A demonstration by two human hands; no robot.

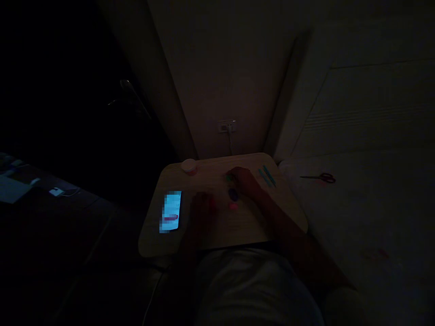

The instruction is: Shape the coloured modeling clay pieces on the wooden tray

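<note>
The scene is very dark. On the small wooden table (210,240), my right hand (240,176) reaches to the far middle, its curled fingers closed on a small green lump (229,178). Just below it lies a dark blue lump (233,194), with a bright pink piece (233,206) on the near side. My left hand (200,204) is a blurred, shadowed shape left of these. A red lump (212,203) shows against its right side; the finger positions cannot be made out.
A lit phone (171,210) lies at the table's left. A round lidded tub (189,166) stands at the back left edge. Two thin teal tools (268,175) lie at the back right. Scissors (319,178) rest on a pale surface to the right. A plug sits in the wall socket (226,127).
</note>
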